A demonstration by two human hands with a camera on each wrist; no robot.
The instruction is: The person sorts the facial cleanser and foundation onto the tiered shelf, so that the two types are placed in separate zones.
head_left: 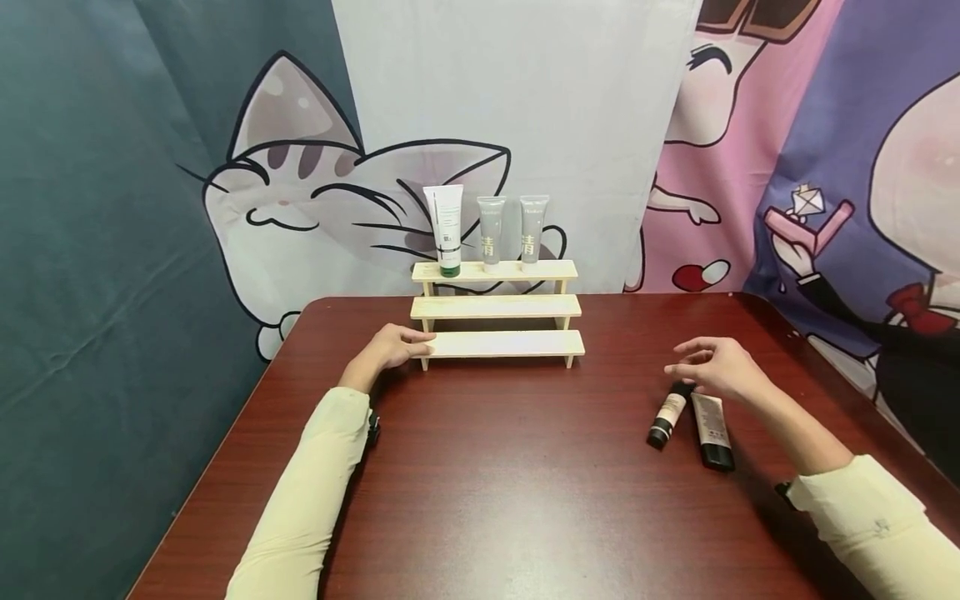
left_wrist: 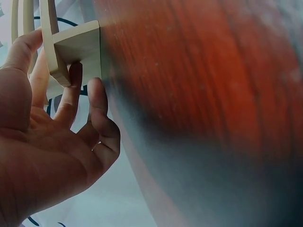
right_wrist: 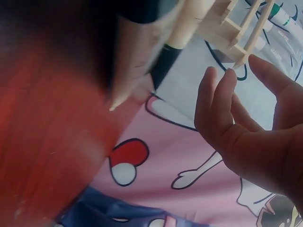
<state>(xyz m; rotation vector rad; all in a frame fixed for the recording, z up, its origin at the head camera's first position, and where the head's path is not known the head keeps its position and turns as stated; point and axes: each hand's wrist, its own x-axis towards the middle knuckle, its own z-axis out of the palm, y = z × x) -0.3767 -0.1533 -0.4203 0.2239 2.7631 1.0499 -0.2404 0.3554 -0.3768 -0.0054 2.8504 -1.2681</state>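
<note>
A three-tier wooden display rack [head_left: 498, 307] stands near the back of the table. My left hand [head_left: 392, 346] grips the left end of its lowest step; in the left wrist view the thumb lies on one side of the board [left_wrist: 78, 35] and fingers are curled beneath. On the top step stand a white tube with a green cap [head_left: 447, 229] and two translucent grey tubes, one in the middle [head_left: 491, 229] and one to the right [head_left: 533, 227]. My right hand [head_left: 722, 367] hovers, holding nothing, above a slim beige tube with black ends [head_left: 670, 414] and a wider beige tube with a black cap [head_left: 711, 425], both lying down.
The reddish-brown table [head_left: 480, 500] spreads in front of the rack. Directly behind it hangs a cloth backdrop [head_left: 585, 108] printed with cartoon figures, and a dark green cloth [head_left: 82, 292] hangs at the left.
</note>
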